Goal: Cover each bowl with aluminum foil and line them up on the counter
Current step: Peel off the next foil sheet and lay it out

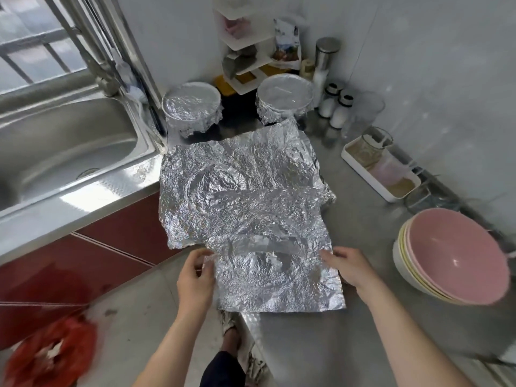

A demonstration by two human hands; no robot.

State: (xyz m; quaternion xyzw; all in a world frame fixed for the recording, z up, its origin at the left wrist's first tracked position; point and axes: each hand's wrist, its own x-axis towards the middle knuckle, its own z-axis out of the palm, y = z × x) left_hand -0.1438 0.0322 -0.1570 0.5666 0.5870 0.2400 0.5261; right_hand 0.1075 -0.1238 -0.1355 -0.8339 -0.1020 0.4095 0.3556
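Several crinkled sheets of aluminum foil (245, 196) lie overlapping on the steel counter (363, 241). My left hand (195, 277) pinches the left edge of the nearest sheet (279, 277), which hangs over the counter's front edge. At that sheet's right edge, my right hand (349, 268) holds it with its fingertips. Two foil-covered bowls stand at the back, one on the left (192, 106) and one on the right (284, 97). A stack of uncovered bowls, pink on top (458, 255), sits at the right.
A steel sink (64, 152) with a tap lies to the left. Shakers (333, 106), a steel canister, a white shelf rack (245, 46) and a white tray with containers (379, 169) line the back and right wall. A red bag (50, 356) lies on the floor.
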